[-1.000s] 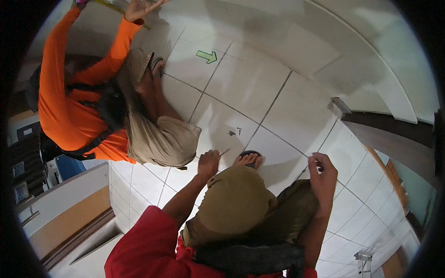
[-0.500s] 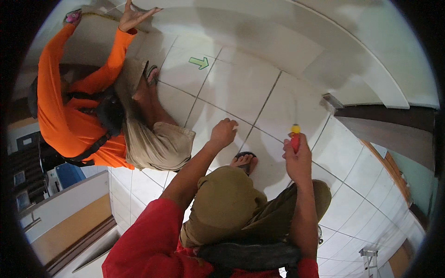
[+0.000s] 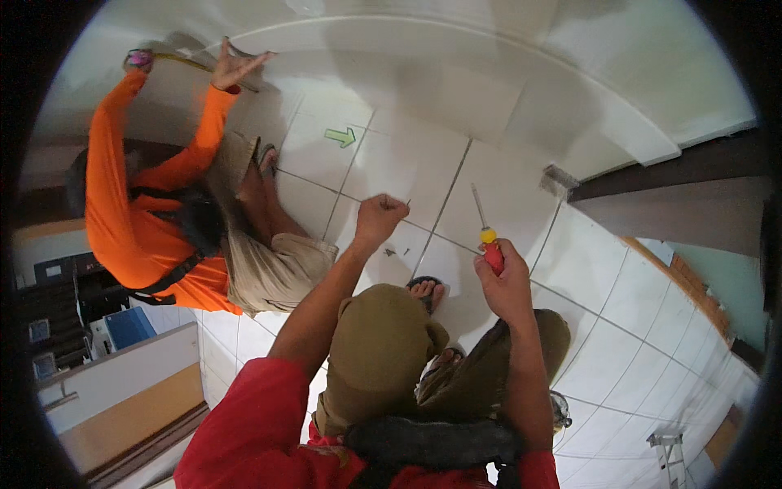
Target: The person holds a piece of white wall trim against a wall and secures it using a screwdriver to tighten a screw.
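The fingers of the right hand [image 3: 507, 285] are wrapped tight around the red handle of a screwdriver [image 3: 487, 236], whose yellow collar and thin metal shaft stick up and away above the white tiled floor [image 3: 407, 167]. The left hand [image 3: 378, 218] is curled into a loose fist, pinching a small nail [image 3: 407, 203] at its fingertips, just above the floor. Between both arms sits the person's bent knee [image 3: 383, 342] in olive trousers. To the left crouches another person in an orange shirt [image 3: 122, 220], near a green arrow [image 3: 340, 136] marked on a tile.
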{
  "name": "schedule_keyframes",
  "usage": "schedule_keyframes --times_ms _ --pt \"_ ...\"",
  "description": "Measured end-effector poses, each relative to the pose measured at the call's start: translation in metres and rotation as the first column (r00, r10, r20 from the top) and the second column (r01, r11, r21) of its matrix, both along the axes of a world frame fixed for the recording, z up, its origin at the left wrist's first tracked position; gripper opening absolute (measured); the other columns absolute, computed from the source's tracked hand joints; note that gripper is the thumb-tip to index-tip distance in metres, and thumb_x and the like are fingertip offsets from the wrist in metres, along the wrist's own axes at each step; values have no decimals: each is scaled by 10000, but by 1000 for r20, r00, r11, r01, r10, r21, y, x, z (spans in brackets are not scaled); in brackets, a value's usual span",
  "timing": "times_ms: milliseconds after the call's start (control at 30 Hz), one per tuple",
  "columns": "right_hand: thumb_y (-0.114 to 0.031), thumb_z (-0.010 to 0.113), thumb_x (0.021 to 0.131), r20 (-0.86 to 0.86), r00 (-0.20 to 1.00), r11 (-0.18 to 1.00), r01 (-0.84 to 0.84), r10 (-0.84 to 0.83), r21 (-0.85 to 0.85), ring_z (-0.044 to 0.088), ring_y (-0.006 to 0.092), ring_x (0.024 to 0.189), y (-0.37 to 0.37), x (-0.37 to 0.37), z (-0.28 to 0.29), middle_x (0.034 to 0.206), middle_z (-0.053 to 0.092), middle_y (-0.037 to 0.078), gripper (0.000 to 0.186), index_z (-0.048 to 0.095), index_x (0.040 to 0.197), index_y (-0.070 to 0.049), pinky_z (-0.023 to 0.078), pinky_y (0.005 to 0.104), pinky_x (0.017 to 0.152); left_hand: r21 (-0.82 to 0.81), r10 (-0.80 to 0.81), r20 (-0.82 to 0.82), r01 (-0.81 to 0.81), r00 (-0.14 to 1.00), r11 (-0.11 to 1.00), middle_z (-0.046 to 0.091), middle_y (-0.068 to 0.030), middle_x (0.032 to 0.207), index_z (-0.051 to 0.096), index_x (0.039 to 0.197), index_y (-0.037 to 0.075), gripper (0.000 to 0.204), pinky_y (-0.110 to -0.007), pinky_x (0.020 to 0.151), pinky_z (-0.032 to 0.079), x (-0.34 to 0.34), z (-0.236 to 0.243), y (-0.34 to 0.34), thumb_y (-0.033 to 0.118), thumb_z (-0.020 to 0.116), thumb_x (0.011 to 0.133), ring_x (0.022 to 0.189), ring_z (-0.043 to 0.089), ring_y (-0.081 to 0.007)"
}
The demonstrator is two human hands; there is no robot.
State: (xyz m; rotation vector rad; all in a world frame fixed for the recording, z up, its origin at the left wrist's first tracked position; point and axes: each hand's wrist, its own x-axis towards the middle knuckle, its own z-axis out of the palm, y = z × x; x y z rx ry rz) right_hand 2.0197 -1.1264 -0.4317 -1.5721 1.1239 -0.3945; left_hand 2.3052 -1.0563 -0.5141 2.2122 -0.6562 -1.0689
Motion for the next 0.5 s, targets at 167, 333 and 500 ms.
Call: schedule_keyframes --times_ms 167,333,500 --pt "-295 629 1003 220 975 999 5 -17 54 522 93 703 2 3 78 778 595 33 340 617 1175 -1 465 281 673 -481 -173 -249 34 953 876 688 -62 1027 649 1197 -43 350 -279 815 516 -15 178 -60 127 725 900 942 631 -123" --pt "-257 607 1016 240 967 995 96 -85 -35 556 97 717 14 -11 147 795 620 39 345 603 1245 1 480 283 687 -563 -233 -532 -135 814 815 658 -87 1051 603 1233 -49 355 -337 904 569 -86 291 -80 137 702 947 988 663 -190" --pt "-324 578 1014 249 941 963 257 -231 -76 643 155 812 23 -29 156 868 681 69 370 603 1278 -65 514 331 778 -560 -281 -613 -155 738 814 668 -116 1102 602 1241 -62 376 -343 934 581 -126 319 -87 149 707 948 1020 674 -205"
